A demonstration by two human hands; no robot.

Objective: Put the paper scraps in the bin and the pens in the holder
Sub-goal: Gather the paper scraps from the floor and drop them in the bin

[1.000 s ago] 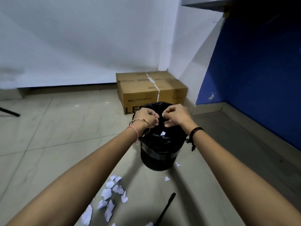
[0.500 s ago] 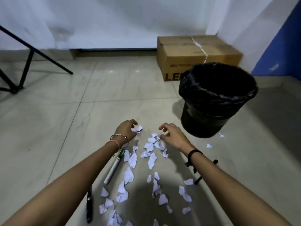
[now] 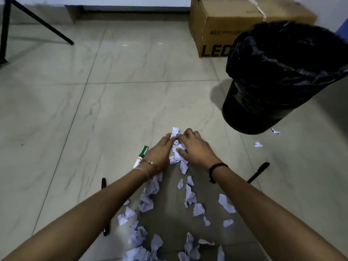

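Note:
Several white paper scraps (image 3: 190, 198) lie scattered on the tiled floor in front of me. My left hand (image 3: 160, 150) and my right hand (image 3: 195, 147) press together from both sides on a small heap of scraps (image 3: 178, 146), fingers cupped around it. The black bin (image 3: 278, 78), lined with a black bag, stands at the upper right, apart from my hands. A green-capped white marker (image 3: 140, 154) lies just left of my left wrist. One black pen (image 3: 259, 172) lies to the right of my right forearm, another black pen (image 3: 104, 182) is partly hidden under my left forearm.
A cardboard box (image 3: 226, 29) stands behind the bin against the wall. Black stand legs (image 3: 37, 21) cross the upper left. Two stray scraps (image 3: 258, 144) lie beside the bin's base. No pen holder is in view.
My hands left the bin's opening, dropped to the floor and closed in toward each other, gathering scraps into a heap. The view tilted down.

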